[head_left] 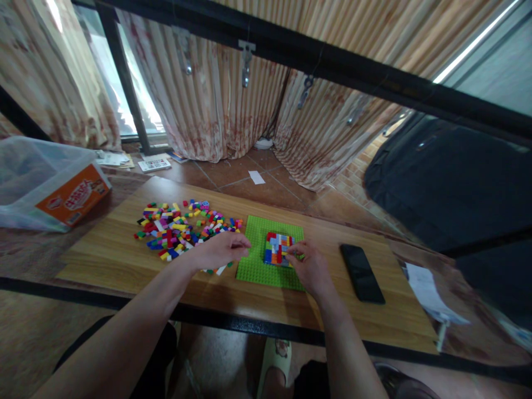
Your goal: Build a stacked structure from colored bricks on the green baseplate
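Note:
A green studded baseplate [253, 271] lies on the wooden table. On it sits a low, flat block of toy bricks [274, 252] in red, blue, white, orange and other colours. My right hand [310, 266] is at the right edge of this block, thumb and forefinger pinched together there; whatever is between them is too small to make out. Over the left edge of the baseplate hovers my left hand [222, 249], thumb and forefinger slightly apart with nothing visible between them. Just beyond it, loose toy bricks [178, 227] of many colours are spread in a pile, partly hidden by the hand.
A black phone [362, 274] lies on the table [332, 316] right of the baseplate. Left of the table stands a clear plastic bin [29, 183] with an orange label. A dark metal bar crosses overhead, before long curtains [208, 100]. Papers [430, 291] lie at the right.

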The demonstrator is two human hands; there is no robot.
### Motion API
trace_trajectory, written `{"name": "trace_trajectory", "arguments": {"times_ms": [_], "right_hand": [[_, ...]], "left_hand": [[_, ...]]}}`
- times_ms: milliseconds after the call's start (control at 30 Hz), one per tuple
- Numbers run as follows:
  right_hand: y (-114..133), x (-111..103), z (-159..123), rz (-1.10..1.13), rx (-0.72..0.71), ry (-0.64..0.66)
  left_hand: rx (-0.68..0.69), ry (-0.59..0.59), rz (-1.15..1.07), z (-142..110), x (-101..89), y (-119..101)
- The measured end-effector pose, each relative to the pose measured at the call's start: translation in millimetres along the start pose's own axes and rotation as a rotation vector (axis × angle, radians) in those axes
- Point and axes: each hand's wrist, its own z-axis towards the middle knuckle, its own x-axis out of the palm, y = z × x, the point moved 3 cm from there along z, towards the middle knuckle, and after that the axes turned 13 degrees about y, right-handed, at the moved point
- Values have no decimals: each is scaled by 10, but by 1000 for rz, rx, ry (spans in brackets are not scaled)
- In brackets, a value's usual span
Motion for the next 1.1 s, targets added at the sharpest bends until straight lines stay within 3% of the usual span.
{"name": "trace_trajectory", "arguments": {"times_ms": [200, 400, 500, 767, 1100], "right_hand": [[27, -20, -5, -39, -67, 3], [10, -60, -21, -14, -37, 7], [-53, -40, -8, 113, 7, -20], [-187, 70, 69, 731, 215, 18], [-170, 64, 90, 806, 311, 32]], "left_hand": [[-7, 6, 4, -5, -2, 17], [4, 15, 46, -13, -8, 7], [8, 13, 51, -6, -9, 14], [-21, 28, -15, -5, 16, 0], [-8, 23, 16, 22, 34, 96]]}}
